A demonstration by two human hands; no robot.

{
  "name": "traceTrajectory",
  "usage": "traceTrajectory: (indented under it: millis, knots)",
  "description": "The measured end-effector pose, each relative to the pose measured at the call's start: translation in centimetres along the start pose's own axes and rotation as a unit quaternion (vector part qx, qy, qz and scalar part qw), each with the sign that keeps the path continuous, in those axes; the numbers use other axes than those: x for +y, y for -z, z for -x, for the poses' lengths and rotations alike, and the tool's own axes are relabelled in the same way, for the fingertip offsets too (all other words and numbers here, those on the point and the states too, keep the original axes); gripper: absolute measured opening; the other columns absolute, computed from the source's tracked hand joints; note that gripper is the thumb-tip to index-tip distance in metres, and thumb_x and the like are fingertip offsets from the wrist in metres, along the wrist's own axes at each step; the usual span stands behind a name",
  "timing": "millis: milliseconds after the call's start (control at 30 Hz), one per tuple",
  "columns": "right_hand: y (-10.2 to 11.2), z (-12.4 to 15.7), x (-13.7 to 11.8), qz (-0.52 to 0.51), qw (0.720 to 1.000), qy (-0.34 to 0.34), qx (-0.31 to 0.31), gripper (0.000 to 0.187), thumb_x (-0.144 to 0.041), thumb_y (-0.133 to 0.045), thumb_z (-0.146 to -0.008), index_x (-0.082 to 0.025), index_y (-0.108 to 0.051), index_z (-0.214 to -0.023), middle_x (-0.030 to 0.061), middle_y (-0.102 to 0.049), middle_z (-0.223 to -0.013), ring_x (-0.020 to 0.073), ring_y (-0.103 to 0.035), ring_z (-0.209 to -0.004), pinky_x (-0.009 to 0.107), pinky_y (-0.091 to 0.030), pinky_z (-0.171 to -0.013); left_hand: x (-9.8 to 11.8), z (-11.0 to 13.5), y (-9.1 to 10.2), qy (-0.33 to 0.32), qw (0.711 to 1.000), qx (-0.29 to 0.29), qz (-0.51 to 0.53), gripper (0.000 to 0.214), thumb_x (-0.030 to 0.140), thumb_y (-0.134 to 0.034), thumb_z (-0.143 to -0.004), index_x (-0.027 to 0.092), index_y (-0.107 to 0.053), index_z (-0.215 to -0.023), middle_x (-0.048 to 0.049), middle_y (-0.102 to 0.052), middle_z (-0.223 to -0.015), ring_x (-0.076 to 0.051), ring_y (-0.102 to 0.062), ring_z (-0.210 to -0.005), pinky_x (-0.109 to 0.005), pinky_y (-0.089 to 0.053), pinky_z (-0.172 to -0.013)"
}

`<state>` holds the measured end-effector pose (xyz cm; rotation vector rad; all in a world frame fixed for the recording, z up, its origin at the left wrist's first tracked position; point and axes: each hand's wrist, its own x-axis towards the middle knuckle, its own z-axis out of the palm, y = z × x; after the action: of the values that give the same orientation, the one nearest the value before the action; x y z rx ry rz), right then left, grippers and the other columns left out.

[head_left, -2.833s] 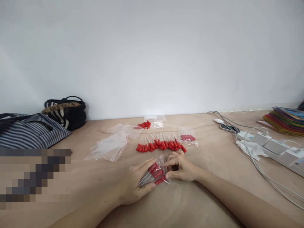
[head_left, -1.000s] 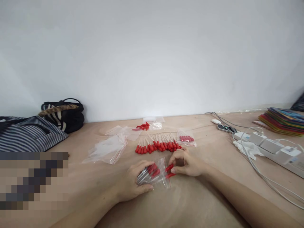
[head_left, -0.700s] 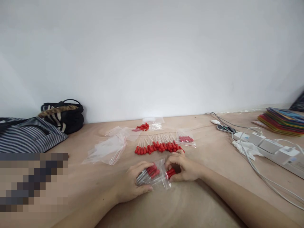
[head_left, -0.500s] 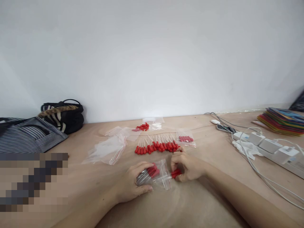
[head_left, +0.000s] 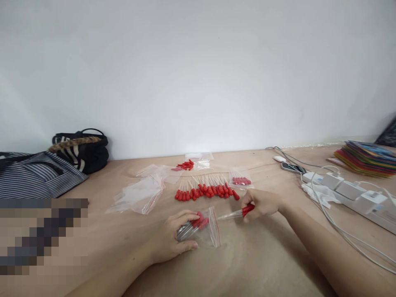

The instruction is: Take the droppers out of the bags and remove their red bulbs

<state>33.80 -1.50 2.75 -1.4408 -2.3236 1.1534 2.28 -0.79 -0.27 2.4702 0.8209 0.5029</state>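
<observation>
My left hand (head_left: 175,237) is closed around a clear zip bag (head_left: 212,237) lying on the table. In that bag are several clear-tubed droppers (head_left: 198,222) with red bulbs, bunched under my fingers. To the right of the bag's red-edged mouth, my right hand (head_left: 261,206) pinches a dropper (head_left: 233,215) by its red bulb. Its clear tube points left toward the bag and is slightly blurred. Beyond both hands lies a fanned row of red-bulbed pieces with thin pale stems (head_left: 210,190), bulbs toward me.
Flat clear bags (head_left: 139,194) lie left of the row. A small bag of red bulbs (head_left: 241,180) sits at its right end, and loose red bulbs (head_left: 185,165) lie behind. Power strip (head_left: 355,192), cables and coloured folders (head_left: 368,159) occupy the right; bags (head_left: 80,152) stand left.
My right hand has moved right, drawing the dropper out of the bag mouth so its clear tube now shows. My left hand stays on the bag.
</observation>
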Motion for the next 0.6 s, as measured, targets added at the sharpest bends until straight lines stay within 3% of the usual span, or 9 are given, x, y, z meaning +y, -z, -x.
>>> traceTrajectory:
  millis: [67, 133, 233, 300, 433, 600]
  knots:
    - [1.1, 0.5, 0.9, -0.037, 0.998, -0.007, 0.044, 0.030, -0.046, -0.064, -0.061, -0.016, -0.062, -0.058, -0.0058, -0.044, -0.048, 0.0072, -0.037, -0.048, 0.020, -0.028, -0.047, 0.0, 0.0, 0.0, 0.001, 1.000, 0.001, 0.001, 0.048, 0.041, -0.064, -0.071, 0.023, -0.052, -0.115, -0.0080, -0.055, -0.121, -0.024, -0.051, -0.110, -0.040, -0.041, -0.094]
    - [1.7, 0.3, 1.8, -0.054, 0.988, -0.034, 0.142, 0.036, -0.051, -0.061, -0.063, -0.016, -0.059, -0.055, -0.0046, -0.044, -0.048, 0.0078, -0.037, -0.048, 0.021, -0.028, -0.048, 0.1, 0.0, 0.1, -0.001, 1.000, 0.001, 0.002, 0.048, 0.041, -0.064, -0.071, 0.023, -0.053, -0.114, -0.0078, -0.055, -0.121, -0.024, -0.051, -0.110, -0.040, -0.041, -0.095]
    - [1.3, -1.4, 2.9, -0.034, 0.933, -0.138, 0.331, 0.043, -0.057, -0.055, -0.066, -0.016, -0.058, -0.053, -0.0025, -0.046, -0.047, 0.0091, -0.039, -0.047, 0.021, -0.028, -0.046, 0.2, -0.1, 0.1, -0.002, 1.000, 0.000, 0.004, 0.048, 0.040, -0.065, -0.070, 0.023, -0.054, -0.113, -0.0075, -0.055, -0.120, -0.024, -0.052, -0.109, -0.040, -0.041, -0.094]
    - [0.6, -3.0, 3.2, 0.011, 0.893, -0.195, 0.406, 0.045, -0.058, -0.052, -0.069, -0.016, -0.060, -0.055, -0.0002, -0.051, -0.047, 0.0110, -0.044, -0.048, 0.022, -0.028, -0.045, 0.3, -0.1, 0.1, -0.001, 1.000, 0.002, 0.006, 0.047, 0.040, -0.065, -0.070, 0.023, -0.054, -0.112, -0.0073, -0.056, -0.120, -0.024, -0.052, -0.109, -0.039, -0.041, -0.094]
    - [-0.9, -5.5, 2.9, 0.090, 0.869, -0.223, 0.433, 0.040, -0.049, -0.047, -0.076, -0.016, -0.065, -0.065, 0.0069, -0.064, -0.062, 0.0173, -0.056, -0.059, 0.025, -0.031, -0.050, 0.2, -0.1, 0.0, -0.007, 1.000, 0.007, 0.010, 0.047, 0.039, -0.066, -0.070, 0.023, -0.054, -0.112, -0.0075, -0.056, -0.119, -0.024, -0.053, -0.108, -0.039, -0.041, -0.094]
    - [-1.6, -6.2, 2.3, 0.117, 0.872, -0.209, 0.427, 0.039, -0.051, -0.044, -0.078, -0.020, -0.068, -0.073, 0.0080, -0.068, -0.081, 0.0227, -0.061, -0.081, 0.028, -0.035, -0.066, -0.1, -0.1, -0.1, -0.010, 1.000, 0.002, 0.001, 0.047, 0.040, -0.065, -0.070, 0.022, -0.053, -0.112, -0.0086, -0.055, -0.119, -0.024, -0.052, -0.109, -0.039, -0.041, -0.094]
